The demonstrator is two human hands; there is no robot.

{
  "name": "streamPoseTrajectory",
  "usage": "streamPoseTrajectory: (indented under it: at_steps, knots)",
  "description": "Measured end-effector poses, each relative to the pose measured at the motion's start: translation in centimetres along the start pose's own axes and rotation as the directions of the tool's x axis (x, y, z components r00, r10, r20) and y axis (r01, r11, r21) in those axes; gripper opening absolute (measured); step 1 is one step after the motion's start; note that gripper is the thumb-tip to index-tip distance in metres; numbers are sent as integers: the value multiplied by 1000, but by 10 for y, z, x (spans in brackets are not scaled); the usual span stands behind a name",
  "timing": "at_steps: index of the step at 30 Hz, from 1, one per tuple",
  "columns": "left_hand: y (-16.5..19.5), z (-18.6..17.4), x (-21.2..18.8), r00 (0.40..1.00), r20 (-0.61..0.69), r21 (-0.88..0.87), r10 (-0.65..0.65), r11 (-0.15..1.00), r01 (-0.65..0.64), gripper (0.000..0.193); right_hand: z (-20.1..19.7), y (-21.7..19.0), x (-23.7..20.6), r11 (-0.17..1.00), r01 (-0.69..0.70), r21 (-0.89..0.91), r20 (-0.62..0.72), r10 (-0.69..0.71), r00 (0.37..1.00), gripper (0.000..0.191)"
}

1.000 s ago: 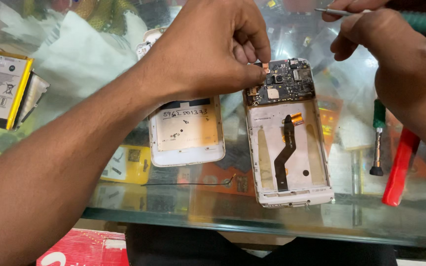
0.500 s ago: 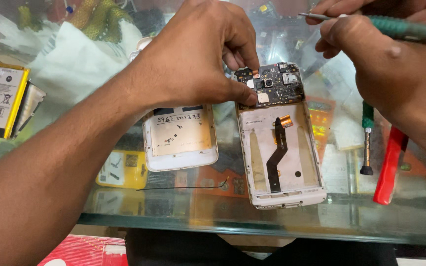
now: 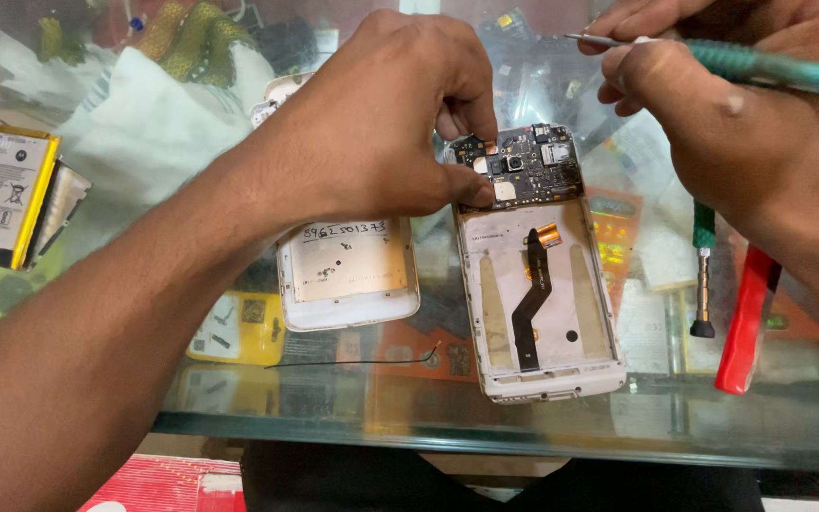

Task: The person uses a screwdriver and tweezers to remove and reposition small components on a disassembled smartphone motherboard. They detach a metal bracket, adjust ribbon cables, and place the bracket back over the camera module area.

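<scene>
An opened white phone frame [image 3: 537, 303] lies on a glass counter, a black flex cable [image 3: 528, 294] running down its middle. My left hand [image 3: 381, 123] pinches the left edge of the dark circuit board [image 3: 528, 166] at the frame's top end, between thumb and fingers. My right hand [image 3: 713, 104], up at the top right, grips a green-handled tool [image 3: 770, 71] whose thin metal tip points left above the board. A white back cover [image 3: 348, 275] lies just left of the frame, partly under my left hand.
A yellow-edged phone battery [image 3: 2, 194] rests at the far left. A small green-handled screwdriver [image 3: 703, 270] and a red tool [image 3: 746, 318] lie right of the frame. White cloth [image 3: 144, 133] sits at the back left. The glass counter's front edge [image 3: 485, 441] runs below the phone.
The circuit board has come up off the top of the frame in my left hand's pinch. The view has shifted slightly, and my right hand has stayed above with the tool.
</scene>
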State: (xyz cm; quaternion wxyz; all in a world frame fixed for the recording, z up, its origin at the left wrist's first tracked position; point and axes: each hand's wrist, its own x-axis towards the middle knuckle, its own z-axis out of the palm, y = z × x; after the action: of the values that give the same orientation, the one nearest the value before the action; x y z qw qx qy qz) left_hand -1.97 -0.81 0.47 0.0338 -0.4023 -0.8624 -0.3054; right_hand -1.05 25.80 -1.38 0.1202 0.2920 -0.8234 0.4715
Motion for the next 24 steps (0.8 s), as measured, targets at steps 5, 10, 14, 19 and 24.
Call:
streamPoseTrajectory:
  at_steps: [5, 10, 14, 19, 24]
  knots:
    - [-3, -5, 2, 999, 36, -91, -22, 996, 25, 38, -2, 5, -3, 999, 34, 11, 19, -35, 999, 8]
    - [-1, -6, 2, 998, 26, -118, -48, 992, 51, 46, -1, 3, -2, 1000, 19, -11, 20, -19, 1000, 9]
    - [0, -5, 2, 997, 34, -104, -75, 991, 78, 47, 1, -4, -1, 998, -57, 21, -16, 57, 998, 10]
    - [-1, -4, 2, 998, 35, -67, -51, 996, 53, 43, 2, -6, 1, 998, -53, 30, -7, 53, 999, 9]
    - [2, -6, -1, 994, 32, 35, 104, 994, -105, 38, 1, -1, -2, 997, -66, 26, -11, 67, 998, 9]
